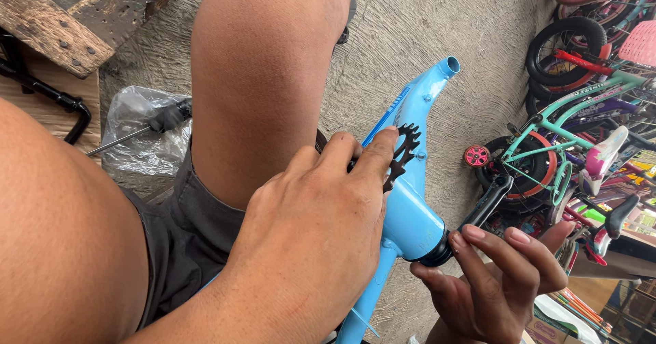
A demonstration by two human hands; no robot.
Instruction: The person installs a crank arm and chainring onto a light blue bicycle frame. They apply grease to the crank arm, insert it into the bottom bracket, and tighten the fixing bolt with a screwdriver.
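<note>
A light blue bicycle frame (410,214) is held across the lap, its open tube end pointing up and away toward the concrete floor (437,16). The left hand (314,228) is laid over the frame, the fingers curled and pressed against a black toothed chainring (404,151); only the upper teeth of the ring are seen, the rest being covered by the fingers. How the ring is fixed to the frame cannot be made out. The right hand (495,282) is set at the black end of the bottom bracket shell (437,252), with the fingertips closed narrowly around it; the palm and wrist are cut off by the lower edge. A black crank arm (486,202) stands out just beyond those fingertips, its inner end hidden behind them. The lower tube of the frame is lost past the bottom edge.

To the left, a clear plastic bag (140,132) is seen on the floor with a metal rod with a black grip (147,129) lying over it. A worn wooden bench (82,16) is partly in view at the top left. Small children's bicycles (581,98) are crowded at the right, many overlapping and hard to tell apart.
</note>
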